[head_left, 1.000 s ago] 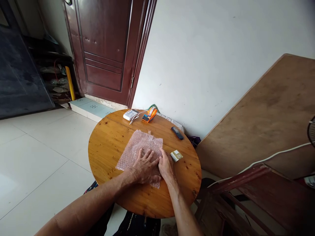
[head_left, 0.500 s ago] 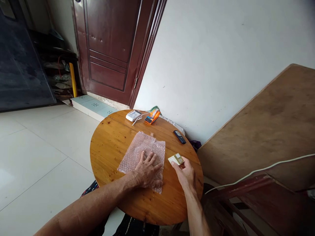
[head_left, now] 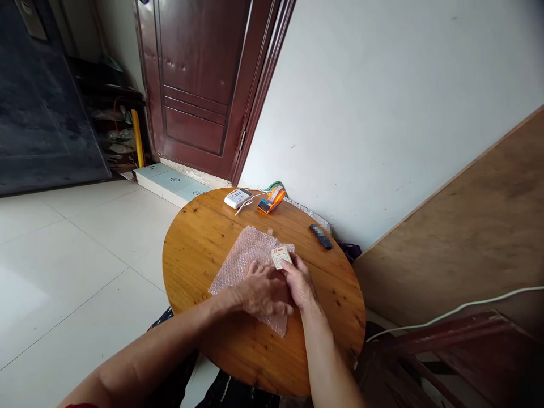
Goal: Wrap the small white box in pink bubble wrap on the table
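Note:
Pinkish bubble wrap (head_left: 238, 258) lies flat on the round wooden table (head_left: 187, 243). Over its lower right part is my left hand (head_left: 266, 289), palm down with the fingers apart; whether it presses on the wrap I cannot tell. My right hand (head_left: 301, 280) grips a small pale box (head_left: 281, 256) with red print and dark lettering, thumb on its near face. The box is just above the right side of the bubble wrap, close to my left fingertips. Its underside and the fingers beneath it are hidden.
At the table's far edge are a white device with a cord (head_left: 238, 198) and an orange tape dispenser (head_left: 272, 201). A dark, slim object (head_left: 321, 237), blurred out, lies at the far right. Behind stand a white wall and a brown wooden board (head_left: 459, 238).
My right hand has brought the small box left, from beside the bubble wrap to over it, and turned it to another face. My left hand has shifted slightly on the wrap.

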A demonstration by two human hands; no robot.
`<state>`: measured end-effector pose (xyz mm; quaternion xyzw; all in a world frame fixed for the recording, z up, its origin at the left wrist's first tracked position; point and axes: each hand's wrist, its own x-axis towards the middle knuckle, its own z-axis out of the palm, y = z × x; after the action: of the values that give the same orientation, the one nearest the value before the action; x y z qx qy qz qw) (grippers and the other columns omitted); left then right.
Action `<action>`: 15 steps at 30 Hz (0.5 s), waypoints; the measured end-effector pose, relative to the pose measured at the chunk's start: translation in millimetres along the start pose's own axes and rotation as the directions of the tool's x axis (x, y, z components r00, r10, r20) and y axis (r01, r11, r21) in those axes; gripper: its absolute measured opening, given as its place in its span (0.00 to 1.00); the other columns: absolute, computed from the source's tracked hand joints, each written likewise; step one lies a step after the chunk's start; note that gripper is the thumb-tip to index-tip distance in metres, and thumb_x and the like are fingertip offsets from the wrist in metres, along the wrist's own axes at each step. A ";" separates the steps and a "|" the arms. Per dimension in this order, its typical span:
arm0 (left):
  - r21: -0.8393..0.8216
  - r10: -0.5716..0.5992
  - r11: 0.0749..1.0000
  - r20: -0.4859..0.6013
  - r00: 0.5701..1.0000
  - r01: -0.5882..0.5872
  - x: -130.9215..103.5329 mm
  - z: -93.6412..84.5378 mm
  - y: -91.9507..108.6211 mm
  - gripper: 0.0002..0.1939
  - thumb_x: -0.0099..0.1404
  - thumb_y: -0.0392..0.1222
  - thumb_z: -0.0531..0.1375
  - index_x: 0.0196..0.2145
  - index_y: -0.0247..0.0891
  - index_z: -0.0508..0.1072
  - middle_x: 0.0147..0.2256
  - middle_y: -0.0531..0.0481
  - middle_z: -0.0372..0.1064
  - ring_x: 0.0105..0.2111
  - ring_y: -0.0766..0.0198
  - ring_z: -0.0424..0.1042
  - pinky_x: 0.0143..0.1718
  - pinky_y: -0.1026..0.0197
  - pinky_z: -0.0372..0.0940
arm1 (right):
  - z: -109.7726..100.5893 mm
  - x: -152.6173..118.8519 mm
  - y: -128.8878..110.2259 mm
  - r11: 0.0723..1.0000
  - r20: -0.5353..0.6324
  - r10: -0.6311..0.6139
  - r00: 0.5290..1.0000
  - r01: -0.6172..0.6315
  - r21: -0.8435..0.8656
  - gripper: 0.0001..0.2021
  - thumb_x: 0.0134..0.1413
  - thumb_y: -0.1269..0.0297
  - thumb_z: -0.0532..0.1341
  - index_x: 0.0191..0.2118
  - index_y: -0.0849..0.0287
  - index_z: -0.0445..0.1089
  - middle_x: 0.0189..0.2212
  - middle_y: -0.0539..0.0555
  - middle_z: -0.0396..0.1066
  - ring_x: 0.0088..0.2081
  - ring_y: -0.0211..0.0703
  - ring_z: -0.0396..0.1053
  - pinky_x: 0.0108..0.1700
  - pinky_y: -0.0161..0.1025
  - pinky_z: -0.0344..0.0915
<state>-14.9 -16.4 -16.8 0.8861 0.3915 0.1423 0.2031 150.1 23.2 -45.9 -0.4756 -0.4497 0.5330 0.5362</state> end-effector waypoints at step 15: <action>0.061 -0.120 0.989 -0.197 0.973 0.134 -34.1 5.5 -65.6 0.50 0.51 0.63 0.65 0.65 0.37 0.55 0.64 0.36 0.56 0.65 0.42 0.50 0.66 0.36 0.39 | 17.4 -19.4 6.7 0.755 0.221 -0.218 0.951 0.308 -0.579 0.28 0.41 0.62 0.67 0.52 0.54 0.66 0.46 0.55 0.74 0.45 0.51 0.72 0.51 0.49 0.68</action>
<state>-76.6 -3.4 -55.7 0.8482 0.4703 0.1997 0.1399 131.4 4.3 -49.6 -0.5155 -0.6953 0.3117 0.3920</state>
